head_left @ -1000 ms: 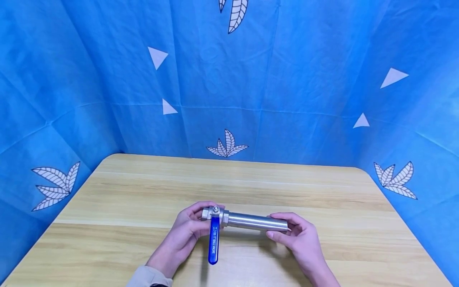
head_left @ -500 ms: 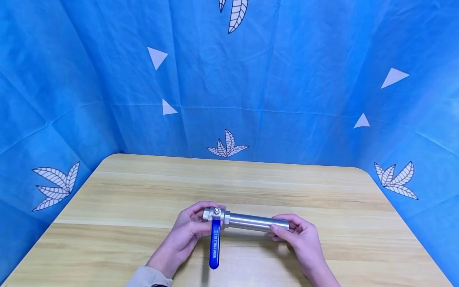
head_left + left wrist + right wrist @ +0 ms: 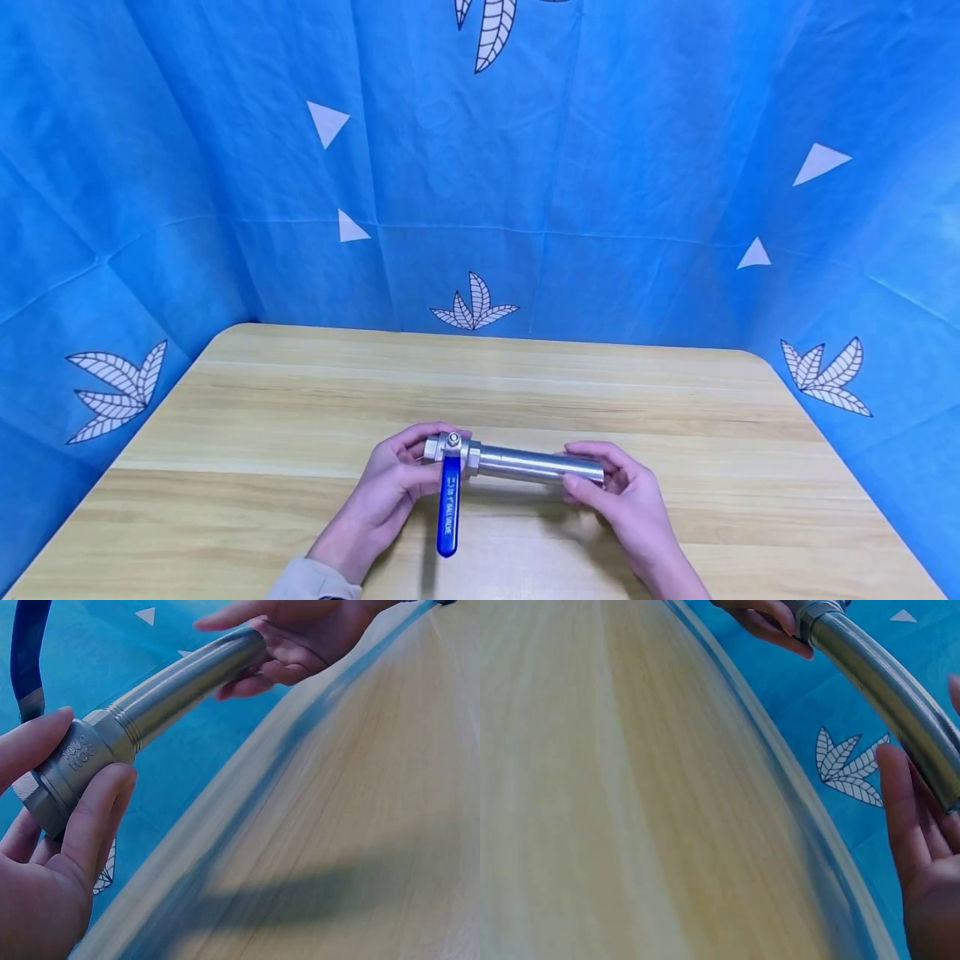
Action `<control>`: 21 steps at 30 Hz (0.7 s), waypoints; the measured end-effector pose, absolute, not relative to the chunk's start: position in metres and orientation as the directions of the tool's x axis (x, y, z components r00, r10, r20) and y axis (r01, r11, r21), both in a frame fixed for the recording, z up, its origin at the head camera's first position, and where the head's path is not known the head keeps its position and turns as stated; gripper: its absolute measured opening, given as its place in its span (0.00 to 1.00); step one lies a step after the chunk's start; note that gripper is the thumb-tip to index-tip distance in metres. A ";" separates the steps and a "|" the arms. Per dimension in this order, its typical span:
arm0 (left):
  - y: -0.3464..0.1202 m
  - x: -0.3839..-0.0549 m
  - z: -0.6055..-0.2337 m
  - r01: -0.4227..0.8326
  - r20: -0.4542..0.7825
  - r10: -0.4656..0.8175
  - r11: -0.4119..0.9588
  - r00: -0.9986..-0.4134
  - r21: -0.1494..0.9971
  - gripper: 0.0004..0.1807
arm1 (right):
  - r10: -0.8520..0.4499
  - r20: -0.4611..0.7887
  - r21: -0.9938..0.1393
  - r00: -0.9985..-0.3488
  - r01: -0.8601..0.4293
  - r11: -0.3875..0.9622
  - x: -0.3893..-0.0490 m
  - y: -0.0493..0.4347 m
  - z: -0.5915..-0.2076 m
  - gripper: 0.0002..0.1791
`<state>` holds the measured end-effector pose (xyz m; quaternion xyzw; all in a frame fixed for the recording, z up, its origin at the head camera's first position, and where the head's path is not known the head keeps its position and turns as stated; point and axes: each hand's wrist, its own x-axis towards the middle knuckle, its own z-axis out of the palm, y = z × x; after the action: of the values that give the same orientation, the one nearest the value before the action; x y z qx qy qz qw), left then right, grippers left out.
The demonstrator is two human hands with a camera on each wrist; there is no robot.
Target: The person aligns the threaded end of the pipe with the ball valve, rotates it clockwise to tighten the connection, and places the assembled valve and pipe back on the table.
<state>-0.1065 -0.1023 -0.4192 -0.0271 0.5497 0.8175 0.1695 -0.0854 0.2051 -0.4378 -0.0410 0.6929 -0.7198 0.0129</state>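
Observation:
My left hand (image 3: 390, 479) grips a steel ball valve (image 3: 454, 446) by its body, thumb on one side and fingers on the other. Its blue lever handle (image 3: 449, 508), lettered "BALL VALVE", points toward me. A smooth steel pipe (image 3: 525, 464) extends rightward from the valve's hex end; a few threads show at the joint in the left wrist view. Around the pipe's free end lies my right hand (image 3: 626, 500), fingers fairly straight. In the left wrist view its thumb (image 3: 229, 615) stands off the pipe, while the other fingers (image 3: 904, 810) lie beside and under it.
Valve and pipe are held above a light wood-grain table (image 3: 300, 383), which bears their shadow. A blue curtain (image 3: 645, 125) with white leaf and triangle prints surrounds the table's back and sides.
My right thumb and fingers have shifted around the pipe's end, the thumb moving up onto the near side, then loosening. The left hand keeps its hold; the valve handle swings only slightly.

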 end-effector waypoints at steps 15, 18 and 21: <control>-0.104 -0.107 -0.420 -0.301 -0.208 0.280 -0.348 -0.937 0.888 0.30 | -0.130 0.156 -0.985 -0.979 -0.143 -0.101 -0.084 0.207 -0.437 0.24; -0.104 -0.107 -0.419 -0.302 -0.208 0.287 -0.340 -0.935 0.890 0.29 | -0.093 0.122 -0.990 -0.988 -0.114 -0.087 -0.084 0.206 -0.437 0.22; -0.104 -0.107 -0.418 -0.299 -0.207 0.291 -0.323 -0.934 0.898 0.28 | -0.071 0.089 -0.993 -0.993 -0.083 -0.085 -0.085 0.205 -0.437 0.19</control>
<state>-0.1071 -0.1040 -0.4184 -0.0037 0.5529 0.8132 0.1816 -0.0848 0.2053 -0.4368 -0.0569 0.6765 -0.7342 -0.0040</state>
